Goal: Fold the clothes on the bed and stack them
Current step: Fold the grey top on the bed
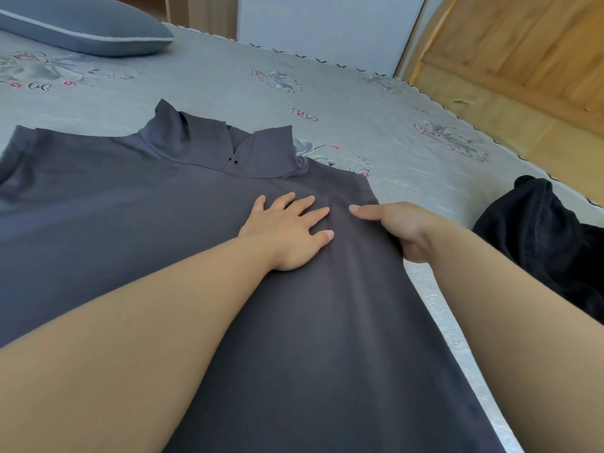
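pillow (88, 29): grey-blue with pale piping, lying at the far left corner of the bed
bedspread (209, 83): pale grey, printed with grey and pink flower motifs, with a dark scalloped trim along the far and right edges
floor (510, 103): wooden boards, beyond the bed's right edge
door (330, 24): white panel past the bed's far edge
wooden wall panel (523, 31): light wood, behind the floor at the upper right
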